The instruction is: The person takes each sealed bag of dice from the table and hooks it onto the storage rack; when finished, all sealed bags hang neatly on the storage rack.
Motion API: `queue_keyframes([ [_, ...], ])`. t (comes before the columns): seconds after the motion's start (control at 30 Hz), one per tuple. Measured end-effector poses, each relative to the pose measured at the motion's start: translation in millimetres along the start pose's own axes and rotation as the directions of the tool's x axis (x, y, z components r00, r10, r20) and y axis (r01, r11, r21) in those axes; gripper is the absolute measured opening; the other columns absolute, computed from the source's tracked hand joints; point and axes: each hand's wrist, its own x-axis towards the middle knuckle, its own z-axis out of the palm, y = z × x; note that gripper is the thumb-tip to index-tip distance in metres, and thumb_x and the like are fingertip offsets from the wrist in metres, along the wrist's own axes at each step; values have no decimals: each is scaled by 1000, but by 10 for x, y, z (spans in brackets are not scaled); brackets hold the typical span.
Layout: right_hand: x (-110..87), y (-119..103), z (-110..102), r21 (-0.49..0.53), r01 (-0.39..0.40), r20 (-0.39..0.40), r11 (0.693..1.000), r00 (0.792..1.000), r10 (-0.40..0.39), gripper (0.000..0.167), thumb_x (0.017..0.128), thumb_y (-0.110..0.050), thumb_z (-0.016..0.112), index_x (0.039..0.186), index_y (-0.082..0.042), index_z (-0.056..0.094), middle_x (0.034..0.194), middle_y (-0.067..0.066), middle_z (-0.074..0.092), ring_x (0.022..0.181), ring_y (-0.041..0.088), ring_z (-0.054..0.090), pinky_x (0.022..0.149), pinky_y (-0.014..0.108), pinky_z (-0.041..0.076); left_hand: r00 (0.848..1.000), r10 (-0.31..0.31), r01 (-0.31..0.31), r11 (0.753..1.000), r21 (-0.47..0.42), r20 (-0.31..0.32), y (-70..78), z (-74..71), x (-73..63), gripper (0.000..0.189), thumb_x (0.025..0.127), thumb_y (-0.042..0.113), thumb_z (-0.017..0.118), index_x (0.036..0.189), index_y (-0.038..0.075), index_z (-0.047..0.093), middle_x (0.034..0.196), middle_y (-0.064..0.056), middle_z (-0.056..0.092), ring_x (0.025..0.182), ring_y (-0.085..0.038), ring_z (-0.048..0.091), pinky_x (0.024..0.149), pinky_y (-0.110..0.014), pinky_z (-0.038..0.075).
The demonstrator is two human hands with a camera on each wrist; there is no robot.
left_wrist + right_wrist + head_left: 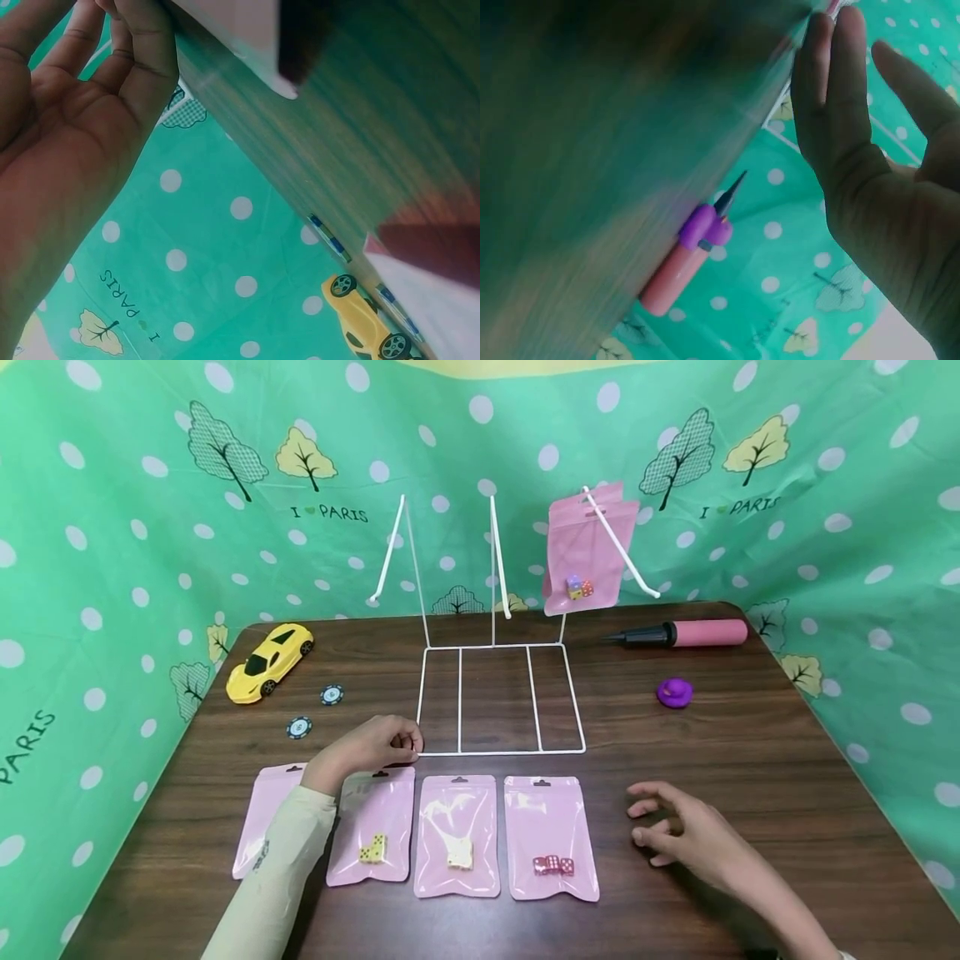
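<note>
A white wire rack point(487, 752) with three raised prongs stands in the middle of the table. My left hand point(375, 742) pinches its front left corner with curled fingers. Pink zip bags point(585, 539) hang from the rack's right prong, with coloured dice showing in the front one. In front of the rack lie a bag with yellow dice point(372, 849), a bag with white dice point(460, 853) and a bag with red dice point(553, 865). Another pink bag point(262, 814) at far left is partly hidden by my left sleeve. My right hand point(686, 835), fingers loosely bent, hovers right of the bags, holding nothing.
Back left stands a yellow toy car point(272, 662), near two poker chips point(332, 695). A pink and black hand pump point(705, 633) lies at the back right, with a purple rubber duck point(675, 692) in front of it. Green patterned cloth point(480, 452) surrounds the table's far sides.
</note>
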Motion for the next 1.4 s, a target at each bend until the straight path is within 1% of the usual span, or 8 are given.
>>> queue_keyframes([
  [0.2, 9, -36, 147, 6, 30, 58, 1000, 998, -30, 53, 96, 7, 76, 142, 13, 51, 117, 23, 68, 81, 13, 71, 64, 35, 63, 1000, -7, 7, 1000, 6, -5, 17, -18, 0, 6, 102, 2, 73, 98, 6, 71, 81, 1, 61, 74, -12, 55, 72, -31, 50],
  [0.47, 68, -178, 311, 2, -30, 92, 1000, 995, 30, 52, 95, 6, 77, 140, 12, 53, 107, 14, 65, 77, 19, 69, 65, 34, 63, 999, -33, 33, 999, -14, -5, 32, 2, -23, 10, 102, 2, 73, 95, 9, 70, 81, 1, 61, 74, -13, 56, 71, -31, 50],
  [0.63, 108, -237, 376, -6, -26, 83, 1000, 996, 26, 50, 96, 5, 76, 140, 13, 52, 102, 11, 65, 75, 19, 68, 63, 34, 62, 999, -50, 50, 999, -18, -3, 43, 0, -28, 8, 102, 2, 73, 96, 8, 71, 81, 1, 61, 75, -13, 57, 72, -32, 50],
  [0.87, 125, -268, 452, -32, 0, 53, 999, 999, 2, 46, 96, 2, 76, 135, 11, 55, 94, 6, 68, 70, 18, 68, 59, 33, 61, 999, -40, 40, 999, -23, -4, 58, -14, -30, 9, 103, 2, 72, 96, 8, 70, 80, 1, 60, 73, -13, 56, 70, -31, 50],
  [1.03, 154, -273, 517, -123, 9, 2, 992, 1000, -9, 44, 93, -3, 81, 130, 4, 59, 88, 1, 66, 64, 13, 63, 52, 31, 56, 999, -37, 37, 999, -19, -7, 53, 5, -48, 11, 103, 2, 71, 95, 9, 70, 78, 2, 59, 71, -12, 55, 69, -30, 49],
  [1.13, 177, -286, 561, -244, -14, -52, 970, 999, 1, 44, 89, -10, 86, 126, -4, 63, 84, -6, 65, 62, 9, 60, 56, 30, 50, 1000, -25, 25, 1000, -14, -10, 44, 17, -56, 11, 102, 2, 72, 95, 9, 70, 78, 2, 59, 71, -11, 54, 69, -30, 48],
  [1.23, 189, -298, 590, -344, -46, -91, 938, 996, 15, 44, 87, -11, 87, 125, -10, 65, 81, -12, 64, 60, 5, 58, 63, 33, 44, 1000, -17, 17, 1000, -15, -9, 39, 25, -50, 11, 102, 2, 72, 95, 9, 70, 79, 2, 60, 72, -11, 54, 70, -30, 48],
  [1.4, 195, -316, 604, -383, -66, -114, 921, 993, 23, 40, 88, -7, 83, 124, -12, 65, 79, -14, 63, 61, 6, 58, 65, 37, 44, 1000, -13, 13, 1000, -15, -10, 43, 13, -26, 9, 102, 1, 72, 96, 8, 70, 79, 1, 60, 73, -12, 54, 71, -31, 48],
])
